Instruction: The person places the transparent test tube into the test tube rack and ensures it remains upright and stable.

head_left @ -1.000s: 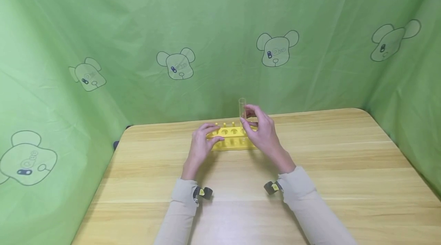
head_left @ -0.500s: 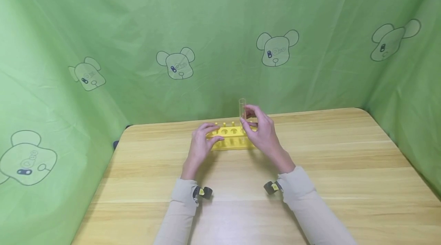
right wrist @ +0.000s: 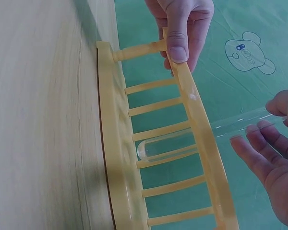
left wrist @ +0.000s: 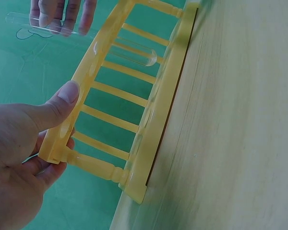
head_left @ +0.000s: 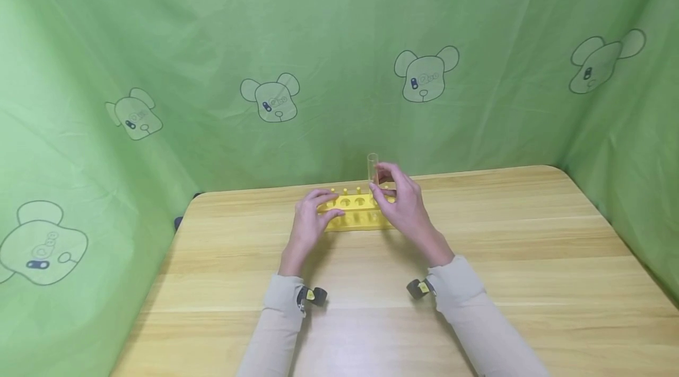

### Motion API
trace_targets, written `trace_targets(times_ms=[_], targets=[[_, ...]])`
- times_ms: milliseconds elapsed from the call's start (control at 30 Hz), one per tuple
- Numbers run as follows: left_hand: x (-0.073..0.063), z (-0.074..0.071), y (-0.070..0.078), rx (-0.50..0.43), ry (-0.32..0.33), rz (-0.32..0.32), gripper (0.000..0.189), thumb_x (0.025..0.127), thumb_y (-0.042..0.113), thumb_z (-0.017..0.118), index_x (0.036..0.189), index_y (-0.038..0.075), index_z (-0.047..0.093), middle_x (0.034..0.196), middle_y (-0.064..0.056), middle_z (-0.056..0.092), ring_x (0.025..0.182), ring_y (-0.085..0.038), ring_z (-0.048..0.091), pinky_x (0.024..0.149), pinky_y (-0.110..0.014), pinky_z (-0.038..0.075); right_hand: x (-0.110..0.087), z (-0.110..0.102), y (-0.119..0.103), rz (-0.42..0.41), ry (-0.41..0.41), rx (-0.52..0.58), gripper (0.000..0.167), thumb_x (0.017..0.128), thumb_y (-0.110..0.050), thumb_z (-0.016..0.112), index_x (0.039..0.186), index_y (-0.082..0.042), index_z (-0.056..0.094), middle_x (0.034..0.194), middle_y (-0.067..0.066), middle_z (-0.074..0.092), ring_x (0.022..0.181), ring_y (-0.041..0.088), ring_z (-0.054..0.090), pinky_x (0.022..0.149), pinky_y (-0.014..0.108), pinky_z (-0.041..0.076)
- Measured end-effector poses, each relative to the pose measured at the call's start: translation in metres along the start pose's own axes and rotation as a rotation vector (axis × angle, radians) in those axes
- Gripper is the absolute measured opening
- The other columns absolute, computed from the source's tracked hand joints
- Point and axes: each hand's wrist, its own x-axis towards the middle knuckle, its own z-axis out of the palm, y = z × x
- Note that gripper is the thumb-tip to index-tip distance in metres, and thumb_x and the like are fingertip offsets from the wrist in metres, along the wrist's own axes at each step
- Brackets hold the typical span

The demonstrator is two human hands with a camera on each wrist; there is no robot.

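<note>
A yellow test tube rack (head_left: 354, 224) stands near the far edge of the table. My left hand (head_left: 309, 219) grips the left end of its upper bar, thumb on the near side and fingers behind. A clear test tube (head_left: 373, 166) stands upright through a hole of that bar, its upper part rising above it. With thumb and fingers my right hand (head_left: 407, 203) pinches the tube above the bar. In the right wrist view the tube's rounded bottom (right wrist: 143, 150) hangs between the bars, a little above the rack's base (right wrist: 116, 158).
The wooden table (head_left: 361, 330) reaches toward me on all near sides of the rack. Green cloth (head_left: 339, 41) with printed bear heads hangs behind and at both sides. Short yellow pegs (head_left: 345, 192) rise along the rack's back.
The test tube has sunk very slightly in the rack, and the right hand's fingers have come down with it. My left hand keeps its grip on the rack.
</note>
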Motion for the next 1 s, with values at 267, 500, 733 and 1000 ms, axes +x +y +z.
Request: trace_targets(times_ms=[267,500,733,1000], targets=[[0.0017,0.0012,-0.0012,0.012,-0.003,-0.016,0.041,0.079,0.018,0.087,0.116,0.003,0.075,0.123,-0.013,0.071,0.117,-0.028,0.066,0.109,-0.036,0.050,0.0000,0.0006,0.0015,0.000,0.001,0.000,0.039,0.093,0.006,0.070,0.129,0.004,0.056,0.106,0.014,0.067,0.098,0.026,0.068,0.080,0.036,0.064],[0.0015,0.0026,-0.0029,0.013,-0.004,-0.006,0.042,0.079,0.019,0.087,0.116,0.002,0.075,0.122,-0.014,0.071,0.116,-0.028,0.066,0.108,-0.035,0.050,-0.0023,0.0018,0.0038,0.025,-0.008,0.001,0.039,0.093,0.005,0.070,0.129,0.003,0.056,0.107,0.014,0.067,0.099,0.026,0.068,0.081,0.036,0.064],[0.0017,0.0020,-0.0033,0.007,-0.004,-0.006,0.042,0.079,0.018,0.087,0.116,0.002,0.075,0.122,-0.014,0.071,0.116,-0.028,0.066,0.109,-0.035,0.050,-0.0036,0.0024,0.0042,0.026,-0.015,-0.003,0.040,0.092,0.007,0.070,0.130,0.002,0.056,0.107,0.014,0.067,0.100,0.027,0.068,0.082,0.034,0.064],[0.0022,0.0020,-0.0036,0.005,-0.004,0.002,0.041,0.079,0.016,0.087,0.116,0.001,0.075,0.121,-0.014,0.071,0.116,-0.028,0.066,0.108,-0.035,0.051,-0.0056,0.0037,0.0062,0.026,-0.014,0.015,0.040,0.092,0.008,0.070,0.129,0.001,0.056,0.108,0.014,0.067,0.102,0.027,0.067,0.083,0.035,0.063]])
